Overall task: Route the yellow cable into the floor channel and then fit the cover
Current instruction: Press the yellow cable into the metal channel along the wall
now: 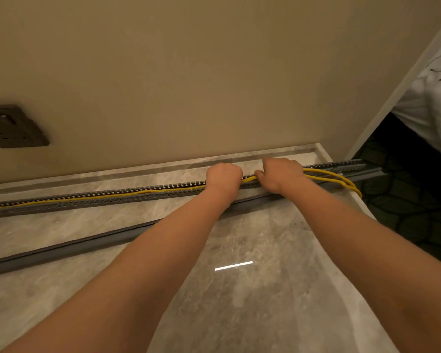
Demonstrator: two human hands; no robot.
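Along the foot of a beige wall [189, 72], a long grey slotted floor channel [87, 200] runs across a marble floor [239, 301] from the left edge toward the right corner, where the stone meets dark patterned carpet [405, 212]. 2 bare forearms reach forward to the channel's right half.

The left hand [223, 174] is curled into a fist on top of the channel, pressing down where the yellow cable [87, 198] drops between the slotted walls. The right hand [281, 174], just beside it, is clenched too, its grip pinching the cable at thumb and forefinger, about where the cable lifts out of the channel. To the left of the hands the cable already lies seated in the channel as far as the picture's left edge. To the right it is loose: it arcs out over the channel's near wall in a slack loop and curves down at the floor's right edge.

A plain grey strip, most likely the cover [74, 248], lies on the floor just in front of the channel, angled and not yet fitted.

To do this step well, the left hand should probably pin the seated part while the right feeds slack in short stretches, keeping the cable flat, untwisted and below the wall tops so the cover can snap on.
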